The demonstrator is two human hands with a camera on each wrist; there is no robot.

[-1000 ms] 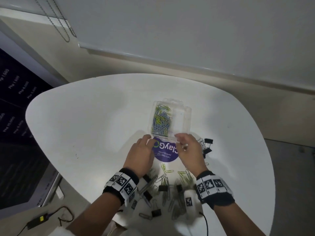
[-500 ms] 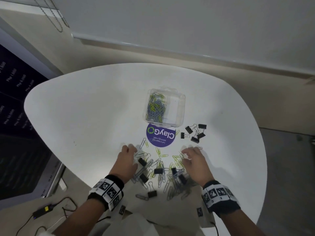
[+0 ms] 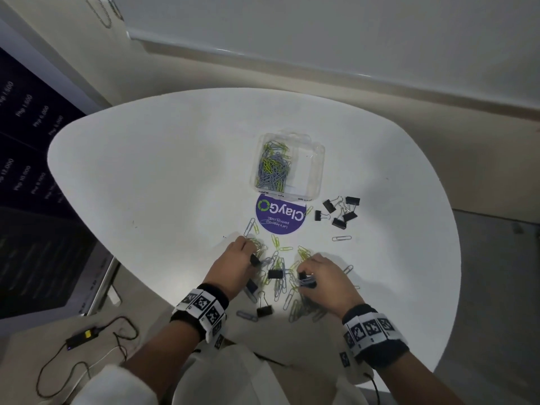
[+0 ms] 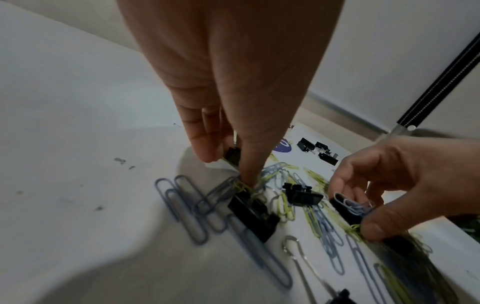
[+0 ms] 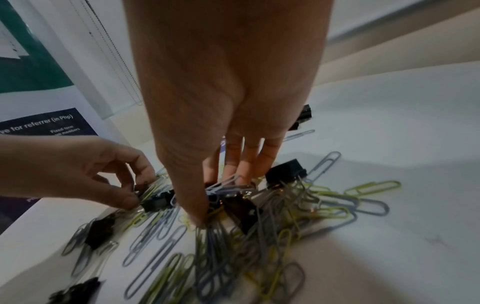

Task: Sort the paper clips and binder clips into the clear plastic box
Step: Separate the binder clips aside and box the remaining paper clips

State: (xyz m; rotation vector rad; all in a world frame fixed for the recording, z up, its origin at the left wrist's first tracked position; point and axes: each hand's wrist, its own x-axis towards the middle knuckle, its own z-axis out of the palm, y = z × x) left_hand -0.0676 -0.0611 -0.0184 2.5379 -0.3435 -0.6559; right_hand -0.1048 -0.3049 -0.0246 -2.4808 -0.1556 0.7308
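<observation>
The clear plastic box (image 3: 317,159) stands mid-table, with green and grey paper clips (image 3: 272,168) in its left compartment. A mixed pile of paper clips (image 3: 280,283) and black binder clips (image 3: 275,273) lies near the front edge. My left hand (image 3: 251,257) pinches a black binder clip (image 4: 232,155) at the pile's left side. My right hand (image 3: 304,277) pinches another black binder clip with grey paper clips on it (image 4: 348,207). In the right wrist view its thumb and fingers (image 5: 244,164) reach down into the tangle.
Several black binder clips (image 3: 340,211) lie in a group right of the purple ClayGo sticker (image 3: 280,214). One loose paper clip (image 3: 342,238) sits in front of them. The white table (image 3: 146,185) has a rounded edge. A cable and adapter (image 3: 84,336) lie on the floor at left.
Both hands have drawn back from the box's near edge to the pile. Each has taken hold of clips there.
</observation>
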